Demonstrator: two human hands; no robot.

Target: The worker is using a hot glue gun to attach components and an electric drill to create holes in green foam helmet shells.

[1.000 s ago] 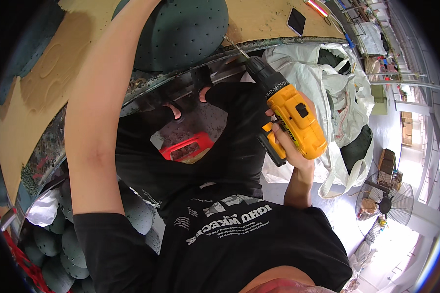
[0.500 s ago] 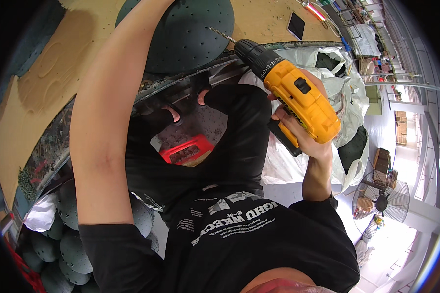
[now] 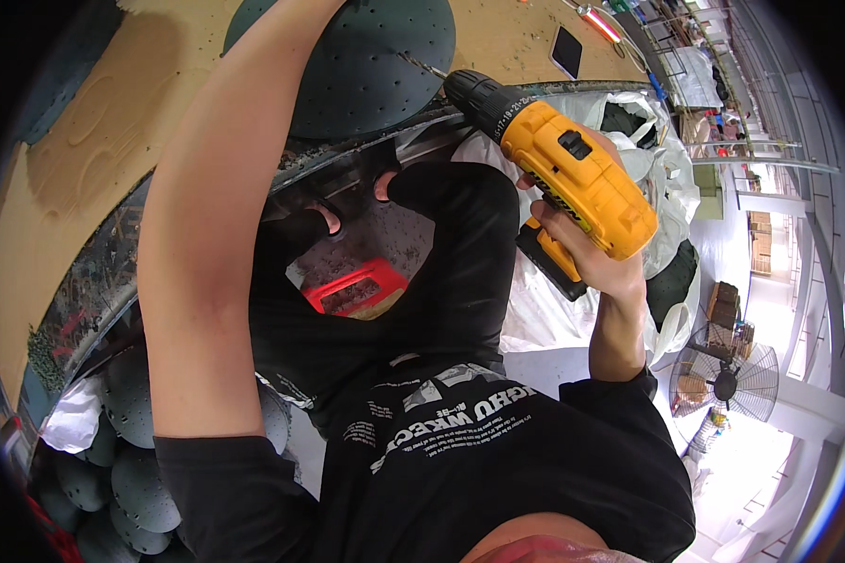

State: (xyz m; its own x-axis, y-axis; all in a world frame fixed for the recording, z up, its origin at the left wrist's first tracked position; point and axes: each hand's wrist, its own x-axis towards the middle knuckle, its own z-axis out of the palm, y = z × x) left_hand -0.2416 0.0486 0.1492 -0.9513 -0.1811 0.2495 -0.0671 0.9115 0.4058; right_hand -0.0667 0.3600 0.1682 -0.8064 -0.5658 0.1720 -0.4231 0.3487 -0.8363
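Observation:
A yellow and black cordless drill (image 3: pixel 577 174) is gripped in my right hand (image 3: pixel 603 267), its fingers wrapped round the handle. The long drill bit (image 3: pixel 421 64) points up and left, its tip over the near right part of a dark green dome (image 3: pixel 380 70) dotted with small holes. That dome lies on the workbench (image 3: pixel 113 122) near its front edge. My left forearm (image 3: pixel 202 244) reaches across to the dome's far side; the left hand itself is beyond the upper edge of the view.
At the bench's right lie a phone (image 3: pixel 567 52) and a red light stick (image 3: pixel 599 22). White sacks (image 3: pixel 554 310) with dark pieces stand right of my legs. A red stool (image 3: pixel 376 272) sits between my feet. More domes (image 3: pixel 141 488) are piled at lower left; a fan (image 3: pixel 725 383) stands right.
The drill has tilted slightly, its chuck shifting a little up and left. The dome appears slightly farther right. My left forearm has shifted a little to the right.

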